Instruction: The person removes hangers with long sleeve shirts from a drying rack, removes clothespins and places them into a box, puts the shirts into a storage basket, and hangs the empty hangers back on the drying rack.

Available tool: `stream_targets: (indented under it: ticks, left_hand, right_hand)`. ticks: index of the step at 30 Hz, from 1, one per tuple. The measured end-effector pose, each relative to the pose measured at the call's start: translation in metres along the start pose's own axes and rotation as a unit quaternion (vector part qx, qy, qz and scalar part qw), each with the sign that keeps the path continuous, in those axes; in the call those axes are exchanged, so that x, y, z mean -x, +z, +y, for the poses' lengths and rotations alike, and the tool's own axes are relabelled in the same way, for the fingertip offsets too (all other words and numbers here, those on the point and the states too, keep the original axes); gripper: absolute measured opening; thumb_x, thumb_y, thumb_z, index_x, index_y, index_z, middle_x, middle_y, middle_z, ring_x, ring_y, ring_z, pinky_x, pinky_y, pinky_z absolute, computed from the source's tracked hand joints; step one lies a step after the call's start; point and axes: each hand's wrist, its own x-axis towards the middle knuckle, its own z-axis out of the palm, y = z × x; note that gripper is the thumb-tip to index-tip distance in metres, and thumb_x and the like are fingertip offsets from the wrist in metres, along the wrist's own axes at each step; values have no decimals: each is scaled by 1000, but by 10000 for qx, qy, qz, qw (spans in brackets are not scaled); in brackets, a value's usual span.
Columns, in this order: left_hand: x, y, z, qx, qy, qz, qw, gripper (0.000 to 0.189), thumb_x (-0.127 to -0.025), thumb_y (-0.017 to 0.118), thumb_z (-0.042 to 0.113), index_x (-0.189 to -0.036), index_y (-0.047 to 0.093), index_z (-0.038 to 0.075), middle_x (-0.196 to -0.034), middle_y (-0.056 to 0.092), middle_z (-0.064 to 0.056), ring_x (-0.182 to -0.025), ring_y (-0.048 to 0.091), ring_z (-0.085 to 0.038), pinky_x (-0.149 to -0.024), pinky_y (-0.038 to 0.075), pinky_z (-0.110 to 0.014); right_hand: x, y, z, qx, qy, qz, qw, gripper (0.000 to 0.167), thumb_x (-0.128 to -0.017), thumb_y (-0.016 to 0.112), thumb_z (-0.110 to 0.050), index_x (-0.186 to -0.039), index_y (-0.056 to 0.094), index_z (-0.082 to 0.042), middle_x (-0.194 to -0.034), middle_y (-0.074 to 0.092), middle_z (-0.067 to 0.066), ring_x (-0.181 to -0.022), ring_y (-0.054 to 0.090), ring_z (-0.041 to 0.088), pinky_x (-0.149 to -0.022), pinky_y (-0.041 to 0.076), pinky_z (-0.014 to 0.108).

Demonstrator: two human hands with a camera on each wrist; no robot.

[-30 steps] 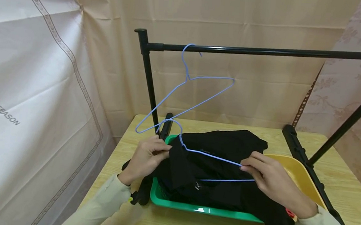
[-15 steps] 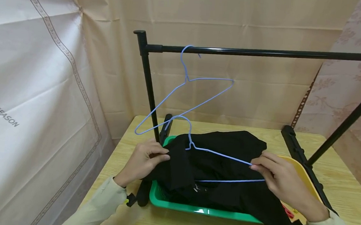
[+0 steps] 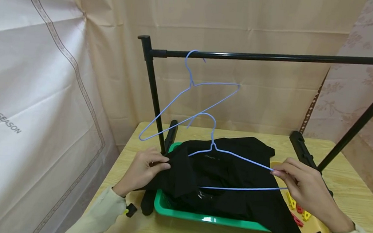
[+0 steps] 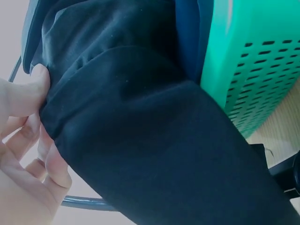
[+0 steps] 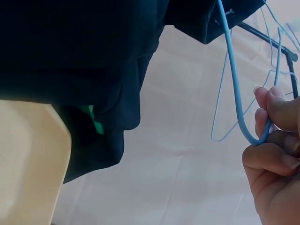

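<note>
A black shirt [image 3: 229,204] lies draped over a green basket [image 3: 211,219]. My left hand [image 3: 143,169] pinches the shirt's edge at its left side; in the left wrist view the thumb and fingers grip the dark cloth [image 4: 140,122]. With my right hand [image 3: 309,188] I hold the right end of a blue wire hanger [image 3: 242,158]. The hanger's left part runs into the shirt and is hidden there, while its hook stands up above the cloth. In the right wrist view my right hand [image 5: 276,154] has its fingers around the hanger's bent corner [image 5: 255,140].
A second blue hanger [image 3: 174,100] hangs from the black rack's bar [image 3: 276,58]. A yellow container [image 3: 313,223] with several red and yellow clothespins [image 3: 291,201] sits right of the basket. The rack's feet [image 3: 297,141] stand on the wooden table [image 3: 359,181].
My right hand has moved right, drawing the hanger along, and more of its left arm shows beside the hook. My left hand has shifted slightly left and down, still gripping the shirt.
</note>
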Motion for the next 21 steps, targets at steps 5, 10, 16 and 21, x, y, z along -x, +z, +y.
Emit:
stream_targets:
  ticks: [5,10,16,21]
  left_hand:
    - [4,-2,-2,-138,1,-11,9999,16,-86,82,4,-100,83,12,-80,66,11,-67,48,-6,-56,42,-24]
    - [6,-4,-2,-153,8,8,9999,16,-85,82,3,-100,83,11,-84,70,10,-70,52,-6,-57,45,-25]
    - [9,-7,-6,-191,81,72,9998,16,-85,82,1,-98,83,11,-86,72,8,-71,55,-6,-58,47,-24]
    - [11,-9,-7,-147,29,131,9998,16,-85,81,1,-99,83,9,-86,73,7,-70,56,-7,-59,48,-25]
  right_hand:
    - [4,-1,3,18,113,-16,9999,6,-98,70,-20,-94,74,-18,-82,52,-19,-62,37,-5,-54,31,10]
    - [6,-1,7,-41,146,35,9999,15,-100,66,-26,-92,73,-16,-83,53,-17,-61,37,-4,-54,32,10]
    - [10,-2,12,-82,132,139,9998,27,-102,59,-37,-92,73,-15,-82,52,-15,-62,37,-4,-54,32,11]
    - [14,-3,14,-72,204,148,9997,10,-99,68,-21,-92,73,-16,-80,53,-13,-62,36,-4,-53,31,11]
